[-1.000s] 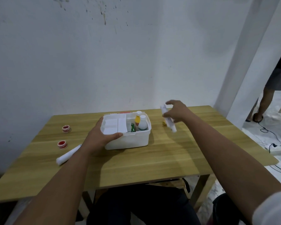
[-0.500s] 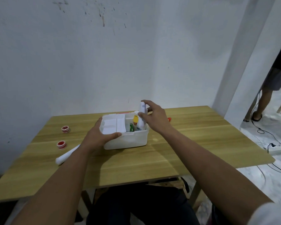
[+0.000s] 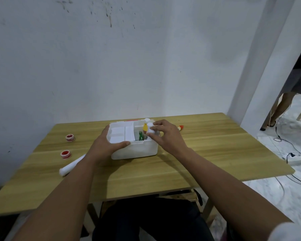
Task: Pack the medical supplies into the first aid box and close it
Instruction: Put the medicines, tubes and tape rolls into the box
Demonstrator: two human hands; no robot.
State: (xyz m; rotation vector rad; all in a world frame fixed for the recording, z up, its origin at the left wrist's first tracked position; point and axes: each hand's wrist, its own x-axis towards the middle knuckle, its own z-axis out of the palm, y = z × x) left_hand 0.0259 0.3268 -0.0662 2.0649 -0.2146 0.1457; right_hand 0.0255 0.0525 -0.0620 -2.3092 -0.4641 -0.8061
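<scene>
Left hand [image 3: 106,146] clamps the near-left corner of the one open white plastic first aid box [image 3: 134,150] mid-table toward the far edge, right hand [image 3: 165,136] pinches a white tube [image 3: 150,131] down into its right compartment beside one yellow bottle [image 3: 145,127], while two red-capped round tape rolls [image 3: 70,137] and one white roll [image 3: 70,166] wait near the wooden table [image 3: 215,153]'s left edge.

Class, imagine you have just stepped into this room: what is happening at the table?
A person is packing a white first aid box on a wooden table. The left hand steadies the box at its near left corner, while the right hand lowers a white tube into the right compartment, beside a yellow bottle. Outside the box are two red-topped rolls, another white tube and a small red-capped item.
</scene>
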